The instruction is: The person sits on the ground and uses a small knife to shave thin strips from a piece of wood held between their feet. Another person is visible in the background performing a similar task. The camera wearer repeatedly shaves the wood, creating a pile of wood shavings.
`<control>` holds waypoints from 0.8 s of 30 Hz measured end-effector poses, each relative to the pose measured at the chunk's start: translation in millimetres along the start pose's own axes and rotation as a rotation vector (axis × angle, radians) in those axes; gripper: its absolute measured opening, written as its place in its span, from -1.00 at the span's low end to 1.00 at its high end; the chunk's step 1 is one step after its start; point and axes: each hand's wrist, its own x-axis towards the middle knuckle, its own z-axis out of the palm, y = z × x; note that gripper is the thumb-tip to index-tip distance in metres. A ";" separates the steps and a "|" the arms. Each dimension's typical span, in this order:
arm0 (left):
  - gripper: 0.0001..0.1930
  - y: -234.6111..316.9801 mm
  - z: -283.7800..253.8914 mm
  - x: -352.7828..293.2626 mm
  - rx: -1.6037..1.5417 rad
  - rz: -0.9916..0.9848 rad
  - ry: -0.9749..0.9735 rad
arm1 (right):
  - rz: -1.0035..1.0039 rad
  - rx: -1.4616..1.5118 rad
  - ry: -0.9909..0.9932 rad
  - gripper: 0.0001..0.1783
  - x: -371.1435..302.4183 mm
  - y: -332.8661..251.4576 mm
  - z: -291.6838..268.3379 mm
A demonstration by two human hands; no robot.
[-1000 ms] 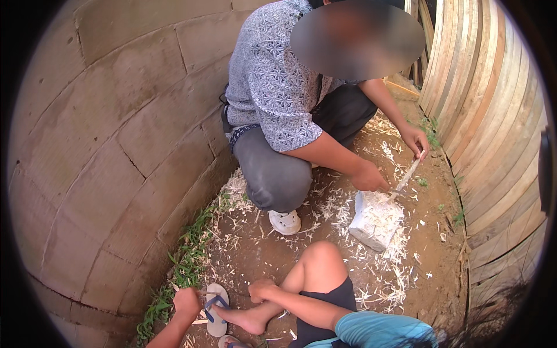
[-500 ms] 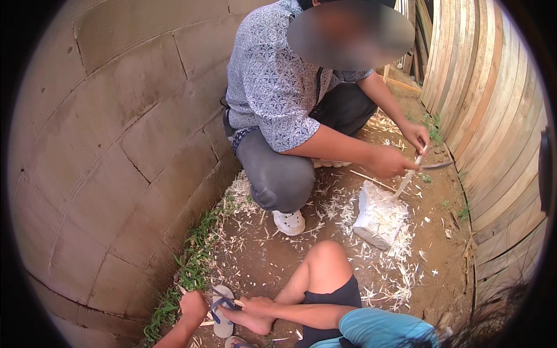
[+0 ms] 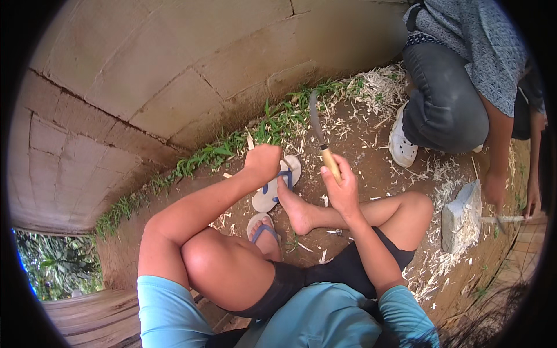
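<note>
My left hand point(image 3: 264, 162) is closed in a fist around a pale wooden stick point(image 3: 250, 141), whose end shows above the fingers; the fist hides the rest. In my right hand point(image 3: 343, 188) is a curved knife point(image 3: 330, 163), gripped by its light wooden handle. Its dark, hooked blade point(image 3: 314, 116) points up and away, apart from the stick. Between and below the hands lies a grey flip-flop point(image 3: 267, 199) with blue straps, my bare foot point(image 3: 297, 217) beside it. My other foot point(image 3: 266, 236) wears the matching flip-flop.
A block wall point(image 3: 220, 64) edged with grass point(image 3: 200, 161) runs along the left and far side. Pale shavings point(image 3: 380, 87) litter the soil. At right a person point(image 3: 444, 98) squats, working a strip with a blade beside a whitish block point(image 3: 462, 217).
The view has swung left, shifting the other person to the right edge. My right hand has lifted the knife away from the left fist, and its blade now points upward.
</note>
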 end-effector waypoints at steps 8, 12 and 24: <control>-0.85 14.9 -0.3 7.2 0.023 -0.010 -0.061 | 0.314 -0.768 -0.540 -0.60 -23.0 104.6 41.6; -0.85 -0.1 5.5 8.5 -0.003 -0.033 -0.037 | 0.274 -0.784 -0.528 -0.62 -14.2 83.7 33.2; -0.87 21.7 -5.1 2.7 0.013 -0.013 -0.089 | 0.376 -0.770 -0.501 -0.61 -24.7 92.4 42.5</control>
